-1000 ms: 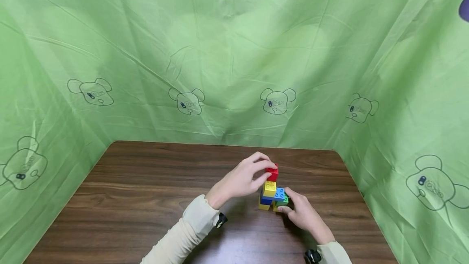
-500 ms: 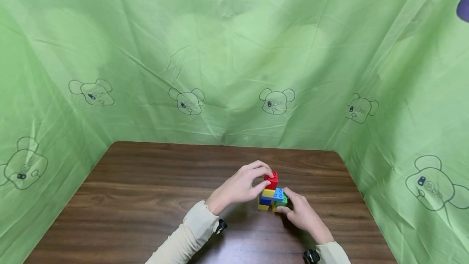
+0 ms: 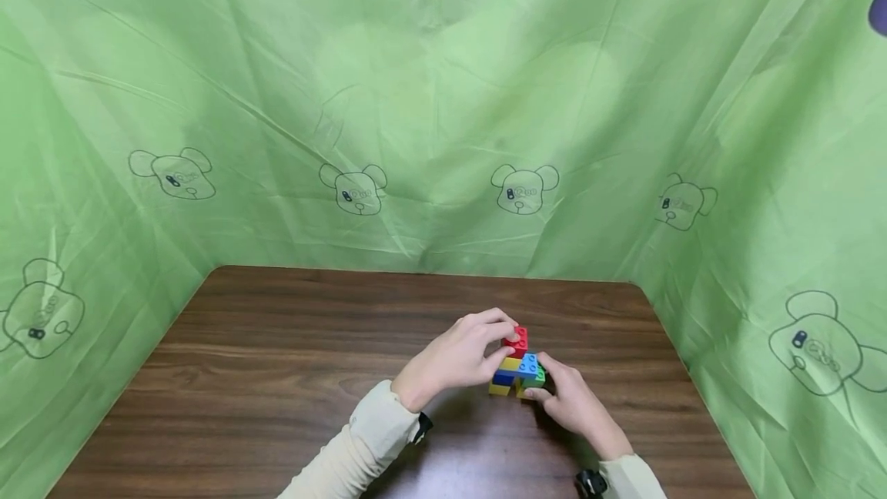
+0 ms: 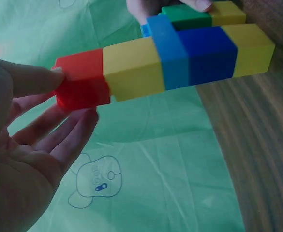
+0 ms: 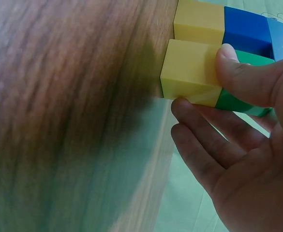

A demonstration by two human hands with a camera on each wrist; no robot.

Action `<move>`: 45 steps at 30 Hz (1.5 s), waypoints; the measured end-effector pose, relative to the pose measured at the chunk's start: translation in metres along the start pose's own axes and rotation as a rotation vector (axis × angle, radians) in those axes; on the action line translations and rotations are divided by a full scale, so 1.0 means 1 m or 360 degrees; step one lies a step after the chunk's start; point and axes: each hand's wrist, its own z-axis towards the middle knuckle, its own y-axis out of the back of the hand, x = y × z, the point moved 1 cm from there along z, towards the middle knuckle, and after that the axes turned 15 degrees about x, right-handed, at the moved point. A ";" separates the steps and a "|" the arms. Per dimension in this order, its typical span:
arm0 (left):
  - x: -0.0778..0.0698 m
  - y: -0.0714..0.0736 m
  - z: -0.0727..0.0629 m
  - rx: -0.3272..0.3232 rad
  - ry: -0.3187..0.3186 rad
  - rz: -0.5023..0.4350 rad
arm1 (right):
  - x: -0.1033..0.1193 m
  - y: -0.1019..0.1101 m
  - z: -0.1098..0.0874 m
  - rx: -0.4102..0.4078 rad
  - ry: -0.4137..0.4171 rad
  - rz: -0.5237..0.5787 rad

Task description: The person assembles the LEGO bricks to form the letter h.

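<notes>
A small tower of toy building bricks stands on the wooden table (image 3: pixel 277 376). My left hand (image 3: pixel 453 353) pinches the red brick (image 4: pixel 81 79) at its top between thumb and fingers. Below the red brick come a yellow brick (image 4: pixel 134 70), a light blue brick (image 4: pixel 169 55) lying across, a dark blue brick (image 4: pixel 210 55) and a bottom yellow brick (image 4: pixel 252 50). The light blue brick also spans a second column, made of a green brick (image 4: pixel 186 18) on another yellow brick (image 5: pixel 189 63). Around this second column my right hand (image 3: pixel 571 403) grips with thumb and fingers.
A green curtain (image 3: pixel 430 122) with printed bear heads hangs behind the table and along both sides. A dark band with a small device (image 3: pixel 591 483) sits on the right wrist, and another wrist device (image 3: pixel 421 427) on the left.
My left hand has lowered the red brick from above the yellow brick down onto it. The right hand has kept its grip on the lower column.
</notes>
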 end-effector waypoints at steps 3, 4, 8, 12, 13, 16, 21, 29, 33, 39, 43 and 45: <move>-0.003 0.002 0.001 0.0051 0.0070 0.0016 | 0.000 -0.002 0.000 0.0003 -0.0019 0.0010; -0.003 0.003 0.001 0.0063 0.0085 0.0018 | 0.001 -0.003 0.000 0.0002 -0.0026 0.0014; -0.001 0.004 0.002 0.0073 0.0094 0.0018 | 0.001 -0.005 0.002 0.0013 -0.0023 0.0018; 0.001 0.003 0.004 0.0075 0.0046 0.0041 | 0.001 -0.003 0.002 0.0007 0.0019 -0.0007; 0.001 0.002 0.004 0.0081 0.0042 0.0056 | 0.001 -0.003 0.001 0.0001 0.0029 -0.0012; 0.000 0.001 0.006 0.0089 0.0048 0.0070 | 0.000 0.000 0.001 -0.0031 0.0046 -0.0035; 0.001 0.002 0.011 0.0127 0.0101 0.0027 | -0.003 0.002 0.000 -0.0067 0.0034 -0.0043; 0.012 -0.003 0.006 0.0136 0.0135 -0.0295 | -0.004 -0.001 -0.003 -0.0058 0.0120 -0.0073; 0.014 -0.009 0.003 0.0095 0.0089 -0.0309 | -0.006 0.003 -0.009 -0.0054 0.0099 -0.0090; 0.023 -0.025 -0.005 0.0053 0.0175 -0.0510 | -0.006 0.010 -0.018 -0.0162 0.0146 -0.0100; 0.034 -0.049 -0.016 0.0036 0.0253 -0.0581 | -0.007 0.013 -0.020 -0.0259 0.0163 -0.0098; 0.038 -0.061 -0.020 0.0016 0.0280 -0.0619 | -0.007 0.014 -0.020 -0.0282 0.0193 -0.0051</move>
